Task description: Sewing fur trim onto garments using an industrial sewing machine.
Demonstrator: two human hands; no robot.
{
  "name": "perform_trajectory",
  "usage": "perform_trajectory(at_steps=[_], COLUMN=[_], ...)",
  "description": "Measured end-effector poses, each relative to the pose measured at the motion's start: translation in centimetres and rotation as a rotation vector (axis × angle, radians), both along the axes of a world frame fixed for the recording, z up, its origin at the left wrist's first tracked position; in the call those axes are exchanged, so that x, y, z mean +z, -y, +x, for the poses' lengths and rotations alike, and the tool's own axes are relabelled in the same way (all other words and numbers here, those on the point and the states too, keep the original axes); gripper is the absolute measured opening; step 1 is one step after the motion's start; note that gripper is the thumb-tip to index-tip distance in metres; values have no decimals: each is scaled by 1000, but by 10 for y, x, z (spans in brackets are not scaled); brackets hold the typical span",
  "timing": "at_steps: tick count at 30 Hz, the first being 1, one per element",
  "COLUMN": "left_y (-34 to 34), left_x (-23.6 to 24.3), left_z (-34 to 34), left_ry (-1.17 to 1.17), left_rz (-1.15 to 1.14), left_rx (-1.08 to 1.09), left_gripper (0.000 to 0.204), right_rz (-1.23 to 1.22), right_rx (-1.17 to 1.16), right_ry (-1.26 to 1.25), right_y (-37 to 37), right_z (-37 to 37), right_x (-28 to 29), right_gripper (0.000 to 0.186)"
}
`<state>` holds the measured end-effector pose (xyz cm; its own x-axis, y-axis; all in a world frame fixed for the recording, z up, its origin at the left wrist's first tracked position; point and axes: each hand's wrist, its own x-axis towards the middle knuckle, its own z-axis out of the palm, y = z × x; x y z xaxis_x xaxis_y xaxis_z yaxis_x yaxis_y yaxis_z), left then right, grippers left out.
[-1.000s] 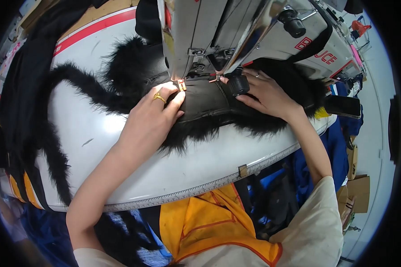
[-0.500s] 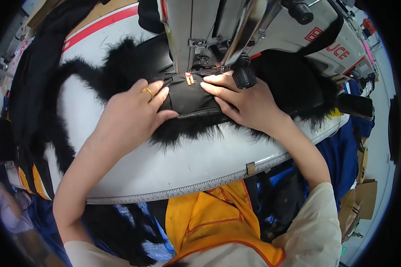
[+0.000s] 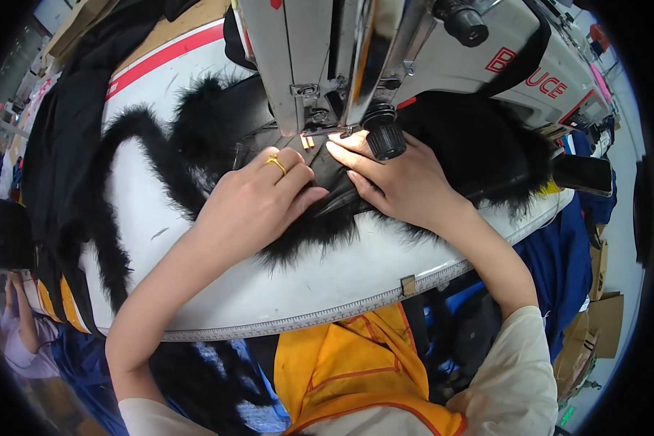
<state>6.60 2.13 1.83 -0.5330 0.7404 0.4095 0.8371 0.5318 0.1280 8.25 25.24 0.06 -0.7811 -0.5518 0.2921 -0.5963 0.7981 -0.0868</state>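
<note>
We look down into a workroom with a pale wall on the right, where cardboard boxes stand below it near the navy cloth. A glossy white sewing table spreads across the view, a red stripe along its far side and a ruler strip along its near edge. On it stands a white sewing machine. Black fabric drapes over the table's left end; past it we see a co-worker's lilac sleeve. The black fur-trimmed piece lies on the table beneath the machine head, smooth side up, creased between the hands. The right hand rests on it, thumb spread from the fingers, gripping nothing. The left hand bears on it with curled fingers, thumb drawn close to them; we cannot tell whether a fold is pinched there. Between the hands sits the small orange presser foot. We note a gold-coloured ring on the left hand.
</note>
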Motion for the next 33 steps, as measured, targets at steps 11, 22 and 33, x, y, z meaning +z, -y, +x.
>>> perform_trajectory(at_steps=[11,22,33], left_y=[7,21,19], left_x=[18,-6,-10], left_z=[3,10,7], left_ry=[-88,102,99], left_rz=[-465,-90,-69], left_rx=[301,23,25], left_gripper=[53,34,38], right_rz=[3,0,-7], right_rx=[-11,-11,-72], right_ry=[-8,-4,-117], right_y=[1,2,-21], right_z=[1,0,-15], right_x=[-2,0,-2], right_gripper=[33,35,19])
